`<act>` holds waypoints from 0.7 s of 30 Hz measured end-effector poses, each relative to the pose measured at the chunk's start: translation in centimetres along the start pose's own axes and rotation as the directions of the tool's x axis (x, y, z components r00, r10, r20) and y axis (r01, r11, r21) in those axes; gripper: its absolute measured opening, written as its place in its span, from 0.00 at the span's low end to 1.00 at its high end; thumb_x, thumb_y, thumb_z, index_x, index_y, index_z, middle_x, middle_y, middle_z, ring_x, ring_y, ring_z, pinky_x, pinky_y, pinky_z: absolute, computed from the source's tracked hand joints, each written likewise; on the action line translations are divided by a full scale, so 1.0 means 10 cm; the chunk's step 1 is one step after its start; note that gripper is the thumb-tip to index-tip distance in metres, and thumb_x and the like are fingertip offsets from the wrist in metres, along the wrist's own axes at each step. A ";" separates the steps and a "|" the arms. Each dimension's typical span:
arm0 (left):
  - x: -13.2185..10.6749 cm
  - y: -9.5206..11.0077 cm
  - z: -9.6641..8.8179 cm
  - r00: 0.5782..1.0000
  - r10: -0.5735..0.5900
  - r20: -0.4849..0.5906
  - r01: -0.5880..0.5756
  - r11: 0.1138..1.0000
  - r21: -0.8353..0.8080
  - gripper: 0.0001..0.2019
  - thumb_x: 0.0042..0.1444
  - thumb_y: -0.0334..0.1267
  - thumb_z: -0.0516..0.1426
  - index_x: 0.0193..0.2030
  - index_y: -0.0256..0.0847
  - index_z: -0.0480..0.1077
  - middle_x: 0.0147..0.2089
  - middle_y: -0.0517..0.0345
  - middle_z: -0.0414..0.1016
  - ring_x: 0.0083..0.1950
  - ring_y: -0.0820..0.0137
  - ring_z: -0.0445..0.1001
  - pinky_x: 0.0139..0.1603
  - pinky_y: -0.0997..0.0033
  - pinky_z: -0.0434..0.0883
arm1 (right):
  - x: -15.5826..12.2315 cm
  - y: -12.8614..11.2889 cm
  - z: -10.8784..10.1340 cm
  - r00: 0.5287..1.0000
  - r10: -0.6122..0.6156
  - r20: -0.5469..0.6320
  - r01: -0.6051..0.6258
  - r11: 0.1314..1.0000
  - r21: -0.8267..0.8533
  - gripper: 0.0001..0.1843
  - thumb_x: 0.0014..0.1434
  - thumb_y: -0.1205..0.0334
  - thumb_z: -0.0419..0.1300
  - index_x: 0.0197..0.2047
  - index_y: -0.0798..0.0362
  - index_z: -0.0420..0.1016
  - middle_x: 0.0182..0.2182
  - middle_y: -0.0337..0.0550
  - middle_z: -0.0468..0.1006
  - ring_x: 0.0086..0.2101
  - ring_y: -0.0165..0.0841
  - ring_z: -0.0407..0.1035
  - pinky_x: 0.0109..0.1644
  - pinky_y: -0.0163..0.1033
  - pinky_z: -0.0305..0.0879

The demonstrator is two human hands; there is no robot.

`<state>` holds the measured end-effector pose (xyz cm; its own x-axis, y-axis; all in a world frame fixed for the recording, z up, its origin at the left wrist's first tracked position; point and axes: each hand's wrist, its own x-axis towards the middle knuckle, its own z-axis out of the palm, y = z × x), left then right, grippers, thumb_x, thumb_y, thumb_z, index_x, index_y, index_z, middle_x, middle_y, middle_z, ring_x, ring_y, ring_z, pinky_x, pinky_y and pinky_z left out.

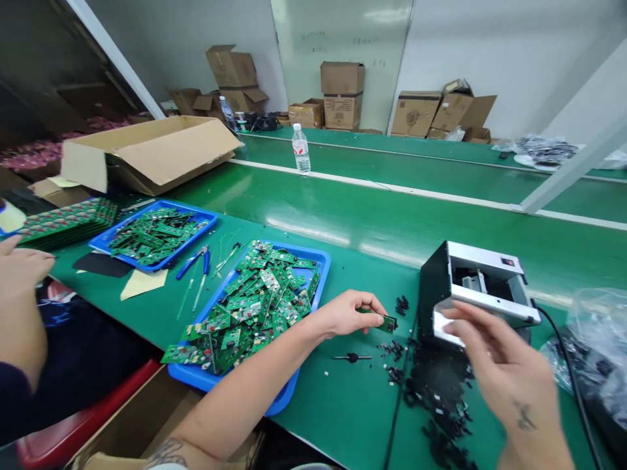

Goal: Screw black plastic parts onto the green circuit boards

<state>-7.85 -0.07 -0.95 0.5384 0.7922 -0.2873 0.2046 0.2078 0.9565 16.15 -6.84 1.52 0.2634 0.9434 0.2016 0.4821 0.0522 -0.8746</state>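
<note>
Left hand (353,313) has 1 circuit board (388,324) pinched between thumb and fingers, held up above the green table (362,405), to the right of the near blue tray (324,261) and well in from the table's near edge. Board's long axis runs roughly left to right, dipping a little to the right; the free end, with what looks like a dark part on it, sticks out past the fingertips.

Key relation as I see it: that free end faces my right hand (509,365), so the right is on the uncovered side, though well apart, in front of the black-and-silver machine (434,294). Right grip is narrow: thumb and index a small gap apart, blurred, nothing I can make out between them.

Small black parts (392,349) lie scattered on the table just beside the board's free end, left hand nearer. Bigger black heap (434,385) is right of the cable (396,414), toward the table's near edge, right hand nearer. A black rod-like tool (353,358) lies flat on the nearer side of the left hand, also left to right.

Near tray is piled with boards (264,294) and sits at the table's near edge. Co-worker's hand (22,267) is at far left, by stacked board panels (63,225), well apart from my 2
</note>
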 end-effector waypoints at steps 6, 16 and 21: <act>0.26 0.21 0.33 0.995 -0.093 0.046 0.095 0.995 -0.039 0.08 0.48 0.37 0.62 0.35 0.35 0.74 0.28 0.62 0.71 0.24 0.79 0.66 0.29 0.75 0.62 | 0.29 0.57 -0.88 0.905 0.287 -0.313 -0.401 0.821 -0.406 0.27 0.54 0.38 0.57 0.47 0.50 0.77 0.39 0.51 0.82 0.44 0.52 0.75 0.55 0.58 0.66; 0.51 0.25 0.57 0.995 -0.093 0.020 0.094 0.995 -0.032 0.07 0.47 0.36 0.61 0.32 0.35 0.73 0.30 0.58 0.76 0.23 0.80 0.62 0.25 0.77 0.59 | 0.46 1.27 -0.68 0.823 0.539 -0.181 -0.568 0.764 -0.306 0.36 0.32 0.45 0.69 0.44 0.54 0.75 0.37 0.59 0.78 0.50 0.67 0.68 0.56 0.70 0.56; 0.53 0.21 0.56 0.992 -0.106 0.066 0.109 0.993 -0.048 0.08 0.48 0.39 0.61 0.33 0.35 0.71 0.29 0.56 0.77 0.22 0.80 0.62 0.24 0.77 0.57 | 0.36 1.18 -0.77 0.870 0.491 -0.056 -0.472 0.859 0.196 0.29 0.35 0.43 0.67 0.39 0.50 0.72 0.28 0.40 0.72 0.31 0.39 0.71 0.43 0.51 0.72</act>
<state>-0.01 1.35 -0.78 0.5664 0.7264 -0.3893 0.2229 0.3198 0.9209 29.25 -5.32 -4.62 0.5122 0.8277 -0.2293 0.1262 -0.3366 -0.9332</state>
